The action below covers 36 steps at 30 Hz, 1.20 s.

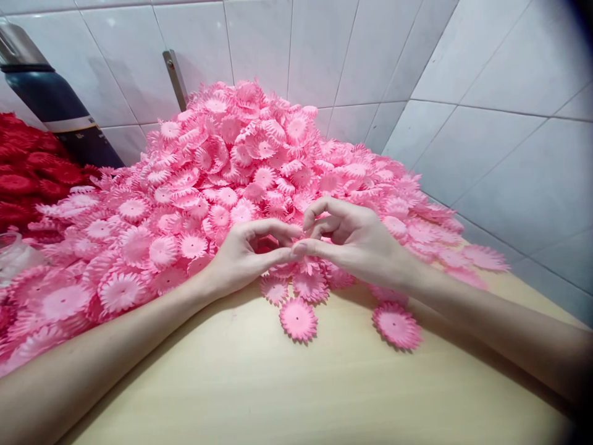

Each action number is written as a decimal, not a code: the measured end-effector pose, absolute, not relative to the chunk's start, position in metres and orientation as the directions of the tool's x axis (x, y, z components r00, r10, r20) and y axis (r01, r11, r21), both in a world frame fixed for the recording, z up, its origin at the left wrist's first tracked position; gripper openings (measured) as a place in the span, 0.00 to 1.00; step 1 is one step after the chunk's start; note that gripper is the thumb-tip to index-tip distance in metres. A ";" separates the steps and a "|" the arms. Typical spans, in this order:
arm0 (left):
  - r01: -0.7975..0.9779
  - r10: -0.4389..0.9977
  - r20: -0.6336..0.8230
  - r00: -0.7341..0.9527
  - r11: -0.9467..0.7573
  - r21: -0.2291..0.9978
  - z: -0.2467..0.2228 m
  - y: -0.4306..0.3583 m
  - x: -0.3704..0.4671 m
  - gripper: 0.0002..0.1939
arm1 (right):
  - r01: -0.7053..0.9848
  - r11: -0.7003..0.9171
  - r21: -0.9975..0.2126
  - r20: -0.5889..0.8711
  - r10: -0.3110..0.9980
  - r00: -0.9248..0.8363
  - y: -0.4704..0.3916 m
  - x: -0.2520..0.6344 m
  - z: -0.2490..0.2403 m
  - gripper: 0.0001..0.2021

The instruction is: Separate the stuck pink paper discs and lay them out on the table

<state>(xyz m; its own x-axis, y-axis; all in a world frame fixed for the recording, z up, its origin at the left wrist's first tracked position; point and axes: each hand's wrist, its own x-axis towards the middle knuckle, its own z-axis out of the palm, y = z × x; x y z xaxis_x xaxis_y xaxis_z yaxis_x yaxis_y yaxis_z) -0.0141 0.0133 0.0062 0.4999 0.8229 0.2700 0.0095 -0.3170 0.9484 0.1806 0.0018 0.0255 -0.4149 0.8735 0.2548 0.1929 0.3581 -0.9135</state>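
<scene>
My left hand (252, 252) and my right hand (354, 238) meet at the fingertips in front of a big heap of pink flower-shaped pieces (227, 196). Thumb and fingers are pinched together on each hand, the two thumb tips touching or nearly so. Whatever lies between the fingertips, if anything, is hidden; pink shows just behind and below them. Under the hands, a loose pink flower piece (299, 319) with a toothed edge and a small centre hole lies on the table. A second loose flower piece (396, 326) rests below my right wrist.
The pale wooden table (259, 383) spreads toward me. At the left are a pile of red flower pieces (23, 167), a dark bottle (60, 105) leaning in view, and some clear plastic (18, 259). White tiled walls (324, 49) close off the back and right. A metal strip (175, 79) stands behind the heap.
</scene>
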 end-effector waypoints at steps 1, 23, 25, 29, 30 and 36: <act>0.022 0.832 0.288 0.474 -0.338 0.941 0.006 0.014 -0.015 0.09 | 0.194 0.361 -0.912 0.259 0.875 -0.409 0.002 0.181 0.025 0.12; 0.031 0.911 0.393 0.123 -0.399 0.916 0.006 0.022 -0.013 0.09 | 0.299 0.462 -0.835 0.496 0.867 0.045 0.024 0.195 0.026 0.12; 0.043 0.907 0.381 0.179 -0.394 0.918 0.007 0.019 -0.012 0.08 | 0.393 0.516 -0.762 0.558 0.830 -0.008 0.022 0.195 0.028 0.11; 0.057 0.884 0.371 0.283 -0.402 0.914 0.008 0.013 -0.010 0.07 | 0.385 0.573 -0.723 0.498 0.819 -0.284 0.009 0.188 0.031 0.11; 0.067 0.874 0.373 0.312 -0.412 0.909 0.009 0.013 -0.010 0.07 | 0.359 0.569 -0.740 0.463 0.818 -0.342 0.006 0.186 0.031 0.12; 0.092 0.857 0.364 0.366 -0.422 0.902 0.010 0.012 -0.011 0.07 | 0.278 0.510 -0.814 0.414 0.845 -0.338 0.005 0.185 0.028 0.04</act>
<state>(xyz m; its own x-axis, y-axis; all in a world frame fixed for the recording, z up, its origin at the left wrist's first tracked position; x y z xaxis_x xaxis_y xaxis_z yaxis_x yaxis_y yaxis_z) -0.0113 0.0121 0.0104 0.3656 0.8566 0.3642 0.0916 -0.4225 0.9017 0.1847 0.0053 0.0276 -0.3384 0.8450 0.4140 0.2781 0.5101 -0.8139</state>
